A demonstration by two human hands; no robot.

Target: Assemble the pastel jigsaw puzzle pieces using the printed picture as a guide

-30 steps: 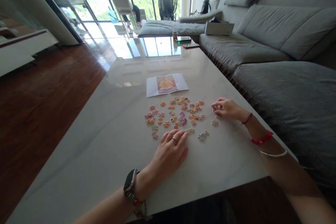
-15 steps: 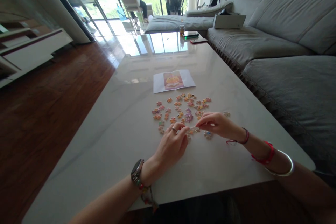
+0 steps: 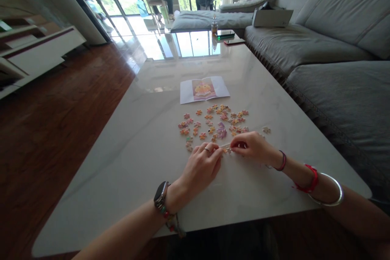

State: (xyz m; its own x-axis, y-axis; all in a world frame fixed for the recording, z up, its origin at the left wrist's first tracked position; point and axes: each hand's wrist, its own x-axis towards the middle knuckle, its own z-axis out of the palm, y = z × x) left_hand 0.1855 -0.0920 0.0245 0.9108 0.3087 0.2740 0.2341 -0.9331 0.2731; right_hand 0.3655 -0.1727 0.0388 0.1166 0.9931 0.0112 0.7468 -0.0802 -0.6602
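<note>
Beside a grey sofa [image 3: 335, 85], the worktop [image 3: 122, 178] bears loose puzzle pieces [image 3: 202, 135], a printed sheet [image 3: 186, 89] lying beyond them — apparently for easy viewing. Nearer, the right hand [image 3: 254, 148] narrowly pinches pale pieces [image 3: 228, 150]; the left hand [image 3: 202, 166] seems to brace their other side — its exact grip I cannot tell.

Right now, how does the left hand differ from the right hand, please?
The left hand wears a ring; on the right hand no ring shows. The left wrist carries a watch, the right wrist a red band and a silvery bangle. Both hands are bare and close to small puzzle pieces.
</note>
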